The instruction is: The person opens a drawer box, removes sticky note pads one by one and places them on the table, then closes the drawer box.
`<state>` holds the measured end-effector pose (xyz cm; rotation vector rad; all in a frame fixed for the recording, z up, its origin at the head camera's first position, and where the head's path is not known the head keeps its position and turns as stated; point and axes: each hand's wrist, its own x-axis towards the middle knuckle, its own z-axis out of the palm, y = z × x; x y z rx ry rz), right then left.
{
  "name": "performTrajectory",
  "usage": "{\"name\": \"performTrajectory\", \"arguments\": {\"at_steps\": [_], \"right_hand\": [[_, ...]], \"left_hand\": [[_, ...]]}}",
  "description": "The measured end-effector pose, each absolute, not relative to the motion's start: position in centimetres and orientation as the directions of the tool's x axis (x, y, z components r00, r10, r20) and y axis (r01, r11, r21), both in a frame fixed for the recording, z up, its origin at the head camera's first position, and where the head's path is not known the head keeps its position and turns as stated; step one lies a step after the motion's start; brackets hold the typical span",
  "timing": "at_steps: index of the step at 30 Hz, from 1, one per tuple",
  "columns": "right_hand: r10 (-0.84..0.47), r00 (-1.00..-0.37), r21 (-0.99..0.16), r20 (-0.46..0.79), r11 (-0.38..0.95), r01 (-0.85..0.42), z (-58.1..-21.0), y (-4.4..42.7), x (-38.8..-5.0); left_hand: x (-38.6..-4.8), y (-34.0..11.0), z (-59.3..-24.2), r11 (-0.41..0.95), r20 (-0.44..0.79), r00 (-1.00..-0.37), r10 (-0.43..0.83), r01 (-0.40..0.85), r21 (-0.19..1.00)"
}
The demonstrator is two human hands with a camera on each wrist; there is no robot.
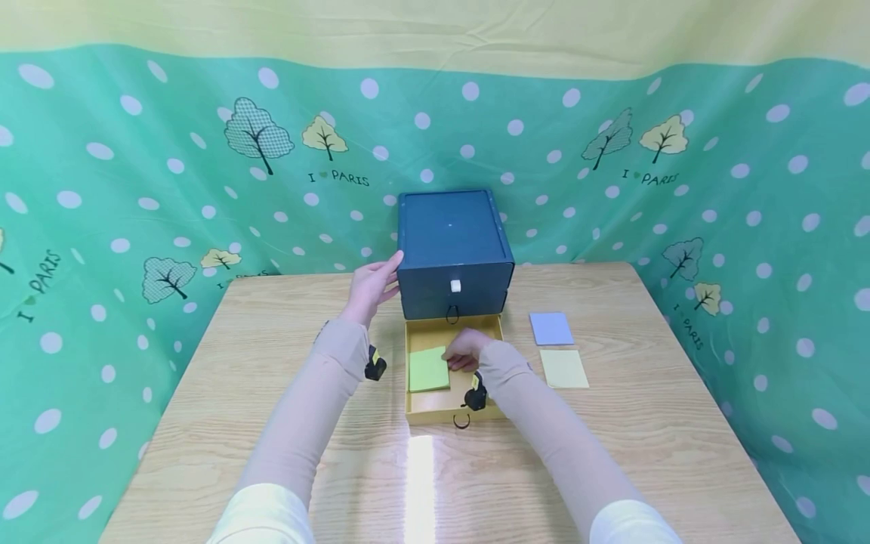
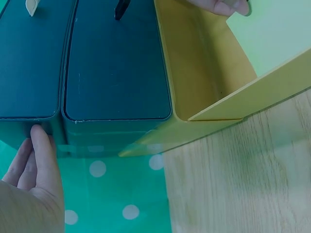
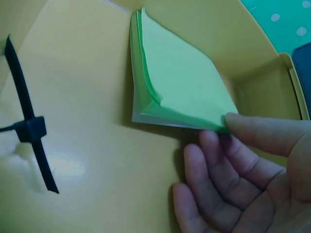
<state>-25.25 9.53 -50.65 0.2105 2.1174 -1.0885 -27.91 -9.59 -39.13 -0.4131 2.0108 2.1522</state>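
Observation:
My right hand (image 1: 469, 349) pinches the near corner of a green sticky note pad (image 3: 184, 73) between thumb and fingers. The pad lies toward the left side of a pulled-out yellow drawer (image 1: 435, 417), one edge tilted slightly up in the right wrist view. With its fingers extended, my left hand (image 1: 369, 292) touches the left side of the dark blue drawer cabinet (image 1: 445, 227). In the left wrist view, the left fingertips (image 2: 37, 133) rest against the cabinet's side near the upper drawer.
To the right of the drawer, a blue note pad (image 1: 551, 329) and a pale yellow note pad (image 1: 564, 369) lie on the wooden table (image 1: 272, 340). A white knob (image 1: 455, 285) sits on the upper drawer front. A green dotted curtain (image 1: 306, 227) hangs behind.

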Motion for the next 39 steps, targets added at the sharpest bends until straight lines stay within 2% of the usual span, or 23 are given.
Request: {"name": "performTrajectory", "arguments": {"at_steps": [7,15,28,39], "right_hand": [[-0.219,-0.687,-0.675,-0.693,0.534,0.51,-50.21,9.93,-24.83],[-0.227,-0.688,-0.702,-0.69,0.442,0.558,-50.7,10.0,-25.01],[-0.259,-0.695,-0.723,-0.671,0.437,0.536,-50.23,10.16,-24.95],[-0.311,-0.666,-0.727,-0.678,0.417,0.545,-49.89,10.55,-24.92]], "left_hand": [[-27.84,-9.56,-39.12,-0.07,-0.316,-0.946,-0.067,-0.312,0.948],[-27.75,-9.51,-38.94,-0.061,-0.305,-0.95,-0.068,-0.301,0.952],[-27.85,-9.49,-39.02,-0.063,-0.314,-0.947,-0.071,-0.31,0.949],[-27.77,-9.62,-38.92,-0.05,-0.318,-0.945,-0.069,-0.315,0.948]]}}
